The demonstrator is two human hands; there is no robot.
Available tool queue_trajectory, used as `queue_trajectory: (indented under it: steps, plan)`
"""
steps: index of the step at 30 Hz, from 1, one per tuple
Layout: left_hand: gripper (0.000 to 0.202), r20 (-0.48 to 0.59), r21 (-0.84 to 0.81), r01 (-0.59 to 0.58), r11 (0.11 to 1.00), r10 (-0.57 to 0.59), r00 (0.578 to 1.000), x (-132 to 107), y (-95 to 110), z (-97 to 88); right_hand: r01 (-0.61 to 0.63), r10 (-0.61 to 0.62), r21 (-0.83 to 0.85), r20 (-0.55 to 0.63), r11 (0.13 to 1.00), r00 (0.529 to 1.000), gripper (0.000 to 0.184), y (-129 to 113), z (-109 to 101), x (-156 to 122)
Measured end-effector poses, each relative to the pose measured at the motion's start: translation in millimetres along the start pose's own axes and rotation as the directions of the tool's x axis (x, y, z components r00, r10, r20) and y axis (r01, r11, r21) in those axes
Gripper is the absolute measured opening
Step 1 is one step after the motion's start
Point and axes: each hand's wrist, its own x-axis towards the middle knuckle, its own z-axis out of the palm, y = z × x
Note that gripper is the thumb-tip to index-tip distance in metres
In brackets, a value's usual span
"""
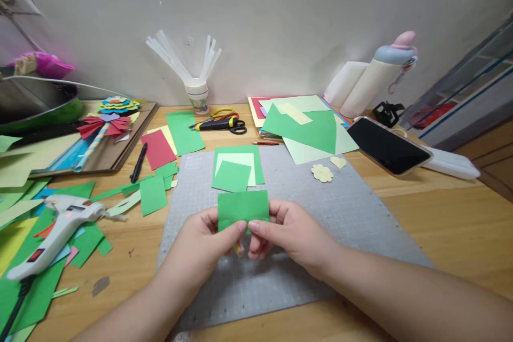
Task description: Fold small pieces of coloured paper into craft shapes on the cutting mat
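A piece of green paper [243, 206] is held up between my two hands, above a grey cutting mat [320, 246]. My left hand [208, 238] pinches its lower left part, thumb in front and fingers behind. On the lower right, my right hand [290, 230] grips it the same way, the two thumb tips close together at the bottom edge. Just beyond the held paper, a smaller green square [232, 176] lies over a pale green sheet [240, 159] on the mat. To the right rest a cream paper flower [321, 173] and a small cream heart [339, 162].
At left, a white glue gun [56, 232] lies over green paper scraps, its cord running forward. Yellow-handled scissors [218, 124], a cup of white sticks [197, 96] and a paper stack [306, 123] stand toward the wall. A phone [390, 147] and a bottle [374, 77] are at right.
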Motion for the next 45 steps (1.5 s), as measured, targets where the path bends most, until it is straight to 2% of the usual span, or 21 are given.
queue_trajectory:
  steps: [4,14,23,28,34,41,45]
  plan:
    - [0.022,0.027,-0.045,0.019,0.999,-0.018,0.999,0.6,-2.6,-1.8,-0.010,0.009,0.029,0.038,1.000,0.999,0.031,1.2,-1.0,1.8]
    - [0.020,0.031,-0.082,0.028,0.996,-0.026,0.999,0.6,-2.2,-1.3,0.003,-0.004,0.031,0.045,1.000,0.999,0.030,3.2,-2.4,1.9]
    - [0.020,-0.140,-0.020,0.103,0.994,-0.105,0.985,0.6,1.0,-1.5,0.004,-0.003,0.024,-0.015,1.000,1.000,0.027,0.4,-3.8,2.9]
    - [0.019,-0.098,-0.062,0.098,0.993,-0.104,0.990,2.1,1.1,-2.6,-0.039,0.037,0.034,0.044,0.999,0.998,0.026,-0.9,-5.3,4.1]
    - [0.019,-0.024,-0.046,0.083,0.995,-0.084,0.996,0.4,4.1,-3.3,-0.023,0.029,-0.065,0.094,0.998,0.995,0.029,-3.1,-5.7,1.4]
    - [0.019,-0.074,-0.136,0.057,0.989,-0.067,0.995,2.0,2.0,-3.7,0.021,-0.020,-0.027,0.037,0.999,0.999,0.029,-4.2,-4.7,2.3]
    - [0.021,-0.090,-0.129,0.057,0.990,-0.069,0.994,2.9,2.9,-4.4,0.015,-0.015,-0.024,0.017,1.000,1.000,0.029,-4.8,-3.5,2.2]
